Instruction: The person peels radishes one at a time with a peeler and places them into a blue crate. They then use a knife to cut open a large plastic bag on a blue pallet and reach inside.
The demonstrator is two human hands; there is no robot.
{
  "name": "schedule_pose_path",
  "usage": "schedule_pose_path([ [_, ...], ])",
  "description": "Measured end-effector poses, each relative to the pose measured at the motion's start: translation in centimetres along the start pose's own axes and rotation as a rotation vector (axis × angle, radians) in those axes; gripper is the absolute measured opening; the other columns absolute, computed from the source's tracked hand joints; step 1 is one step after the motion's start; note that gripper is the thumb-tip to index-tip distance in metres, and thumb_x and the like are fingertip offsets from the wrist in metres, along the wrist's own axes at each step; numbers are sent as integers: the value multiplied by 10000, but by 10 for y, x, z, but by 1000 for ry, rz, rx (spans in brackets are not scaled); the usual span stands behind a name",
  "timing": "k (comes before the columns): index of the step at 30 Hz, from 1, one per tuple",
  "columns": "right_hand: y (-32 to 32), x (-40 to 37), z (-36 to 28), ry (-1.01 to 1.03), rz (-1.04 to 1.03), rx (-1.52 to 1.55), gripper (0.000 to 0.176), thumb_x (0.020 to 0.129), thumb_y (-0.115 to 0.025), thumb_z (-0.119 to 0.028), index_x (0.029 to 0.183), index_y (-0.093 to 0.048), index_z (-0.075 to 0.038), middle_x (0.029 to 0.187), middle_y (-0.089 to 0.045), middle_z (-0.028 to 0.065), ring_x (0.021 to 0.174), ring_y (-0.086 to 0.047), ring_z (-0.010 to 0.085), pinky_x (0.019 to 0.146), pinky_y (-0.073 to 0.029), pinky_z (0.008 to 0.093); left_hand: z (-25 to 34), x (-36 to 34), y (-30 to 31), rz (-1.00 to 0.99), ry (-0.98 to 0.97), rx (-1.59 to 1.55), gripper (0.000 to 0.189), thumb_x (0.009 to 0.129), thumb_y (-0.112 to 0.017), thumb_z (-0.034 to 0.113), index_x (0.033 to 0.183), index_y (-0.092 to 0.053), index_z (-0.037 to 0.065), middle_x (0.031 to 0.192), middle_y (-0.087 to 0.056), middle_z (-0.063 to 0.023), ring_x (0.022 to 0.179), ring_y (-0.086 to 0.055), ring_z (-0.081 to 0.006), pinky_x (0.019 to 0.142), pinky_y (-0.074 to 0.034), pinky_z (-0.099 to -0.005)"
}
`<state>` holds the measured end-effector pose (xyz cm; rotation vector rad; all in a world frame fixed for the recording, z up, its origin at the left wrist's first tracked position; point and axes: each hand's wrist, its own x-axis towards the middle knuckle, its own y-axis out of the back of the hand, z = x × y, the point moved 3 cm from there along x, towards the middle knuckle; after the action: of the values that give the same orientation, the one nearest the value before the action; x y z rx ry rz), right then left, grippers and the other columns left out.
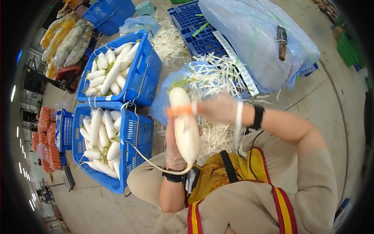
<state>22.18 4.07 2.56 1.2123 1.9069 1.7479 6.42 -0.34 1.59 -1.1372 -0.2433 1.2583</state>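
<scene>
A large white radish (pixel 186 134) with a long curled root and green stubs at its top is held over my lap. My left hand (pixel 172 142), in a thin clear glove, grips it from the left and beneath. My right hand (pixel 220 110), gloved and blurred by motion, is closed on an orange peeler (pixel 182 110) that lies across the upper part of the radish. Beyond my hands, white peel strips (pixel 216 76) are heaped on blue plastic and the floor.
Two blue crates (pixel 150 66) (pixel 134 146) of white radishes stand at the left. A cleaver (pixel 282 43) lies on a plastic-covered bundle (pixel 257 35) at the upper right, over a blue pallet (pixel 187 17). Bagged carrots (pixel 46 134) are stacked far left.
</scene>
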Motion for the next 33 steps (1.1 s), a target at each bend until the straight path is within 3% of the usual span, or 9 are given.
schedule_pose_path([
  [2,-3,15,53,-269,-57,-9,135,898,-477,-253,957,-566,-170,563,-573,61,448,-577,214,391,-450,343,-9,-4,-5,-20,41,63,515,929,-383,486,1148,-523,41,903,-633,-104,748,-649,-230,648,-554,-350],
  [5,-3,4,51,-258,15,129,84,825,-534,-148,883,-589,-123,569,-536,56,477,-568,178,367,-436,311,-6,-1,-17,29,44,76,516,926,-389,483,1150,-519,36,908,-631,-107,741,-647,-225,649,-551,-343],
  [7,18,-6,-1,167,212,327,199,908,-474,-245,998,-621,-145,586,-585,66,485,-592,232,417,-480,339,1,3,-11,15,-11,28,522,922,-390,488,1149,-519,36,885,-634,-109,717,-645,-208,631,-550,-325],
  [10,13,-11,-24,210,165,287,199,826,-580,-246,980,-641,-136,578,-581,59,478,-591,239,412,-476,332,15,8,9,75,7,37,468,935,-380,443,1147,-521,51,826,-640,-96,675,-641,-194,603,-551,-309],
  [14,-5,13,36,-289,-52,200,209,814,-575,-326,834,-615,-122,584,-595,67,483,-594,254,428,-474,358,0,2,-2,90,20,65,427,941,-382,396,1143,-521,46,891,-632,-115,737,-645,-217,645,-551,-328],
  [18,0,3,36,-272,83,258,137,857,-542,-241,915,-621,-145,561,-538,74,493,-573,265,462,-480,360,-5,4,-7,-19,30,23,426,939,-392,401,1129,-525,44,914,-627,-121,762,-643,-227,671,-550,-334],
  [21,10,-14,-21,215,188,380,198,806,-615,-300,952,-607,-166,595,-601,64,458,-589,211,420,-474,347,16,11,9,-40,5,-68,457,931,-386,435,1123,-525,45,887,-633,-123,770,-650,-233,672,-563,-340],
  [27,-1,19,36,-254,26,167,121,848,-541,-221,829,-581,-108,620,-591,93,479,-578,260,427,-461,363,0,7,0,-85,-18,-38,457,938,-385,407,1136,-521,18,934,-611,-127,800,-613,-234,677,-554,-345],
  [33,15,-17,-35,233,137,424,110,837,-563,-201,796,-584,-101,525,-521,86,445,-550,243,404,-432,346,22,3,-3,67,-11,-28,496,908,-410,475,1092,-518,28,837,-628,-123,690,-629,-216,615,-544,-328],
])
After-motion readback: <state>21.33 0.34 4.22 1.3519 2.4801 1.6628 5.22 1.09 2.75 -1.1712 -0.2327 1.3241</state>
